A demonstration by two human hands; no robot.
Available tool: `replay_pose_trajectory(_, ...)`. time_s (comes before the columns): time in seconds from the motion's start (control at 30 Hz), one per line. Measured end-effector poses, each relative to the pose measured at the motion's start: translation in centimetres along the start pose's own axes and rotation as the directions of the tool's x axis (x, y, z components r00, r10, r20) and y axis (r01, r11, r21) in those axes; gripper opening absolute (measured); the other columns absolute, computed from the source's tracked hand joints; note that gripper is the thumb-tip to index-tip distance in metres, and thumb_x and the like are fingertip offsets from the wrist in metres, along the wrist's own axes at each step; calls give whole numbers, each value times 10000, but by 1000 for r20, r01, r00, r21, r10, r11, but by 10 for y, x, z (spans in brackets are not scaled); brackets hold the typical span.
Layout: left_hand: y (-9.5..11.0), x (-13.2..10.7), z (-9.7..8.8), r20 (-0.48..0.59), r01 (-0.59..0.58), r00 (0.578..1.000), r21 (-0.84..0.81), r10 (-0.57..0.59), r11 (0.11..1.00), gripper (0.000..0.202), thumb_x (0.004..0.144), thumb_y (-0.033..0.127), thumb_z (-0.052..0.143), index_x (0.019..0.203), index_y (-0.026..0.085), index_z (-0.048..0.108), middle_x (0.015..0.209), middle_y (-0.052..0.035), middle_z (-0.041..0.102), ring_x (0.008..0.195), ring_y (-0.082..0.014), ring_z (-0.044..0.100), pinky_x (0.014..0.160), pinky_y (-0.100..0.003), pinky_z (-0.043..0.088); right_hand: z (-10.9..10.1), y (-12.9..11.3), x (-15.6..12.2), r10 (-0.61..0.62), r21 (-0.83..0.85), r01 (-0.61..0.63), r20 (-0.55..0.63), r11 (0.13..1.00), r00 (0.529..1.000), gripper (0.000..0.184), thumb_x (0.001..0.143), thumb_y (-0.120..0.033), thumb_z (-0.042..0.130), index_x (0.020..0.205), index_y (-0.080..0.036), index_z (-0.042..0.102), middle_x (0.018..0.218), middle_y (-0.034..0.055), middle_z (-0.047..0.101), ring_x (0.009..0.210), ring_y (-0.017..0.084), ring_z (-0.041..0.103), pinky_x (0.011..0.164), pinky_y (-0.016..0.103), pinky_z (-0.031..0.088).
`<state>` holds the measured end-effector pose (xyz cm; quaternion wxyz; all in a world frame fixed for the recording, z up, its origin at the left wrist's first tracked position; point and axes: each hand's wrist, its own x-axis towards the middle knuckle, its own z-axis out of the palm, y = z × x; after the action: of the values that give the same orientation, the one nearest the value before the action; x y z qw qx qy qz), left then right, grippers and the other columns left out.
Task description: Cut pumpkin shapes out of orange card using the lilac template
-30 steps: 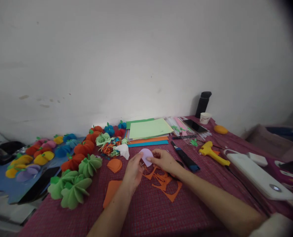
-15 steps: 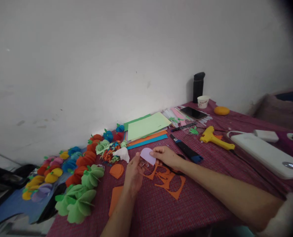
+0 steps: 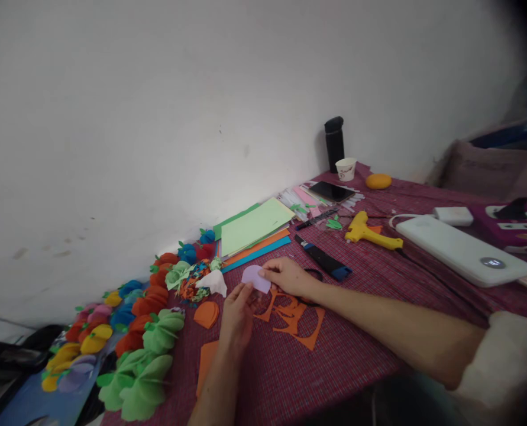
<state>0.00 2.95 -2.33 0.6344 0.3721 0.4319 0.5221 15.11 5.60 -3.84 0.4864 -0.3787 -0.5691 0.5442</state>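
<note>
A lavender paper piece (image 3: 255, 277) with a rounded top is held up over the table between my two hands. My left hand (image 3: 240, 307) pinches its lower left edge, thumb in front. On its right edge, the fingers of my right hand (image 3: 285, 276) are closed. Orange paper offcuts (image 3: 310, 328) with curved cutouts lie on the cloth under my right wrist. Left of my left hand are a small stack of rounded orange paper pieces (image 3: 206, 315) and a folded orange sheet (image 3: 207, 361). A black loop shows partly behind my right wrist.
Colourful paper pumpkins (image 3: 150, 302) line the left side, beside crumpled scraps (image 3: 192, 284). Stacked coloured sheets (image 3: 256, 228) lie at the back. To the right are a black-and-blue cutter-like tool (image 3: 323, 258), a yellow glue gun (image 3: 374, 234), a white power bank (image 3: 458, 248) and a paper cup (image 3: 346, 170).
My left thumb has come onto the lower left edge of the lavender paper, which is turned slightly. The view has swung a little to the right.
</note>
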Motion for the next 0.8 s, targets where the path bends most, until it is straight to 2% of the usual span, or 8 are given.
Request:
replay_pose_trajectory(0.23, 1, -3, 1, 34, -18, 999, 40, 17, 999, 206, 594, 234, 729, 761, 150, 643, 750, -20, 655, 661, -105, 596, 624, -214, 428, 0, 3, 2, 25, 66, -24, 0, 998, 1000, 296, 787, -420, 516, 699, -149, 598, 444, -62, 497, 338, 48, 397, 344, 156, 302)
replay_pose_trajectory(0.47, 1, -2, 0, 63, -25, 998, 23, 23, 999, 178, 608, 227, 723, 752, 148, 654, 699, -16, 651, 646, -107, 589, 601, -209, 426, 1, -4, -1, 27, 170, -29, 19, 985, 999, 330, 753, -470, 545, 678, -151, 574, 465, -59, 504, 377, 45, 412, 382, 153, 327)
replay_pose_trajectory(0.8, -1, -2, 0, 76, -30, 997, 0, 30, 1000, 144, 631, 219, 707, 745, 148, 656, 698, -8, 641, 635, -90, 572, 584, -193, 400, 1, -6, -1, 42, 214, -45, 17, 976, 999, 348, 739, -480, 567, 666, -140, 585, 474, -53, 519, 378, 37, 416, 374, 144, 312)
